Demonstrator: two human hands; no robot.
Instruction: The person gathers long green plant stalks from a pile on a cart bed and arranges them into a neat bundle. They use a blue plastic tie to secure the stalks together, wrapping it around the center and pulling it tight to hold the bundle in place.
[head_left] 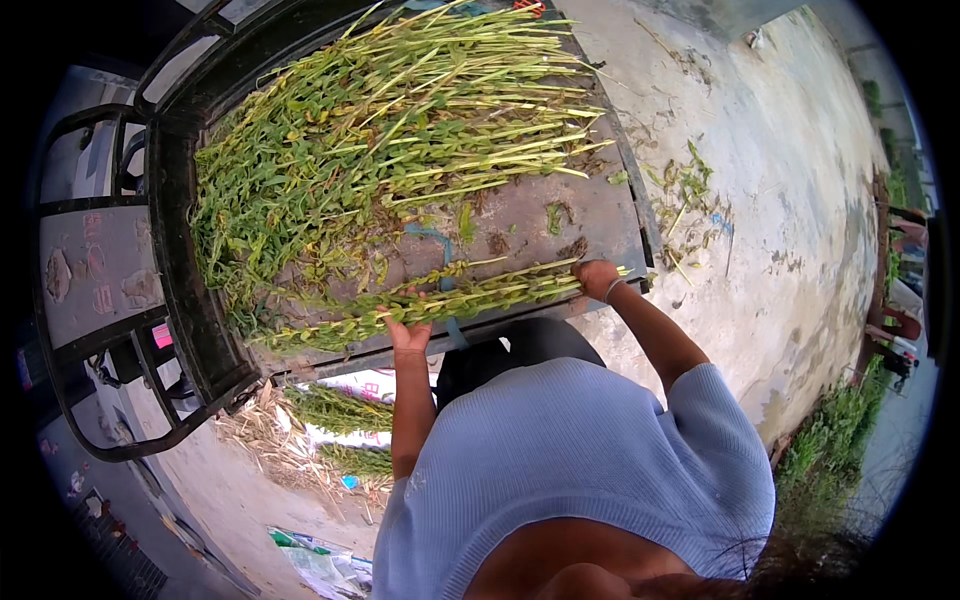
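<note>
The left hand (407, 330) is half buried under a small bundle of leafy green stalks (440, 298), so its grip cannot be told. The right hand (597, 277) closes around the bundle's cut ends. Beyond both hands, one large heap of stalks (380, 130) covers the rusty metal cart bed (530, 225).

Left hand (408, 330) is half buried, fingers lost under the small bundle of green stalks (420, 303) at the cart bed's (520, 225) near edge. Right hand (597, 278) wraps the stalk ends, fingertips out of sight. The big pile (370, 140) runs off the top edge, and far-right figures are too blurred to tell.
</note>
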